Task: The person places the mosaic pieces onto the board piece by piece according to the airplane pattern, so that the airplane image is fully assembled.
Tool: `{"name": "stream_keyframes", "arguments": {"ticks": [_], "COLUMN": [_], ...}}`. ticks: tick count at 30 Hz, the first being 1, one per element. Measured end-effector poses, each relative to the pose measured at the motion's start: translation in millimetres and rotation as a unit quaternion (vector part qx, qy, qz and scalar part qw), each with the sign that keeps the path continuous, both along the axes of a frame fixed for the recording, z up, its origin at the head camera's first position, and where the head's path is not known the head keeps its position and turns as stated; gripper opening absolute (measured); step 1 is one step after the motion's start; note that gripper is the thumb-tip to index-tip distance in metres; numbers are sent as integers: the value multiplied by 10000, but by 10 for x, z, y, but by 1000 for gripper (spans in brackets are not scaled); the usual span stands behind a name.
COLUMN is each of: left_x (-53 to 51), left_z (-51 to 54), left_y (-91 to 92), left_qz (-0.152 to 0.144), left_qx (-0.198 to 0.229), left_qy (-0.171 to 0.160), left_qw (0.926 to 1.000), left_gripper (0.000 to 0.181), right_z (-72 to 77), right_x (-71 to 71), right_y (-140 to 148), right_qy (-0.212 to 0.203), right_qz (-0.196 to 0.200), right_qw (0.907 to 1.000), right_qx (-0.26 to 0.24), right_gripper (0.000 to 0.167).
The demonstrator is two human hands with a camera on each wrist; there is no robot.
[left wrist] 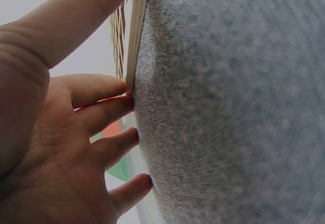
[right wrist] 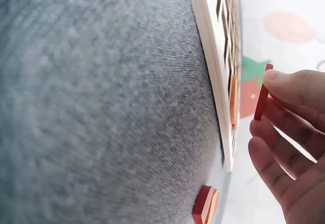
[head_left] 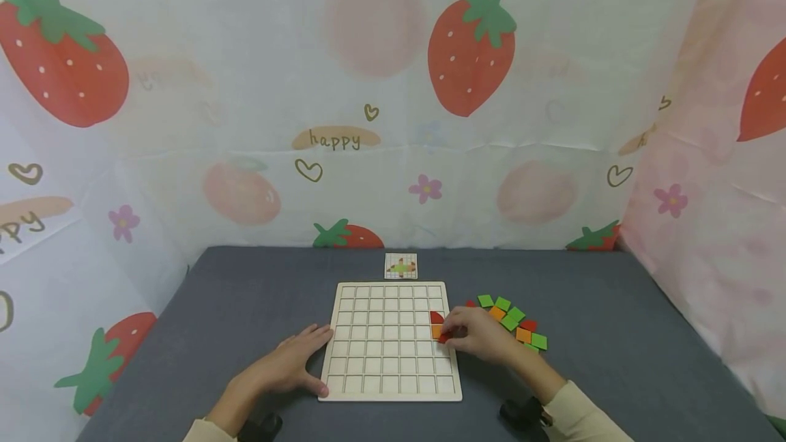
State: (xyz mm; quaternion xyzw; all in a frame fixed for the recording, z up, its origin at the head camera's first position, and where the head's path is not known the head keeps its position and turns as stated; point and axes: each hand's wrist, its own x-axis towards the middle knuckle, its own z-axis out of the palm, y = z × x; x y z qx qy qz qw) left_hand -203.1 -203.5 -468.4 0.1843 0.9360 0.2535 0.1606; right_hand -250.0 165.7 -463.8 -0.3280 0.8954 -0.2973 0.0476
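Note:
A pale wooden grid board (head_left: 389, 367) lies flat on the table. My left hand (head_left: 288, 363) touches its left edge with straight, spread fingers; the left wrist view shows the thumb and fingertips along the board's side. Over the right part of the board, my right hand (head_left: 482, 334) pinches a thin red tile (right wrist: 263, 93) between thumb and fingers. Beside that hand, a red rounded tile (head_left: 436, 318) and an orange square tile (head_left: 437, 331) sit in the right-hand columns of the grid.
Several loose green, orange and red tiles, among them a green tile (head_left: 539, 341), lie right of the board. A small pattern card (head_left: 401, 266) lies behind the board. The dark grey table (head_left: 258, 292) meets a printed curtain (head_left: 270, 108) at the back.

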Motion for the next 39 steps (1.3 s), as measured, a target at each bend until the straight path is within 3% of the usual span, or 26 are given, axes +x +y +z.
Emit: {"name": "stream_keyframes", "arguments": {"ticks": [4,18,28,39], "left_x": [5,7,13,12], "left_z": [5,-10,9,19], "left_y": [-5,-12,-16,-7], "left_qz": [-18,-57,-59,-51], "left_qx": [19,94,132,97], "left_qy": [-18,-25,-36,-7], "left_qw": [10000,9999,9999,9999], "left_gripper": [104,103,103,103], "right_z": [-2,-24,-13,6], "right_x": [-12,10,40,71], "right_y": [-30,-87,-132,-268], "right_qy": [-16,552,462,508], "right_qz": [179,973,191,77], "right_qw": [9998,9922,9977,9940], "right_qx": [87,546,459,964], "right_gripper": [13,14,6,10]}}
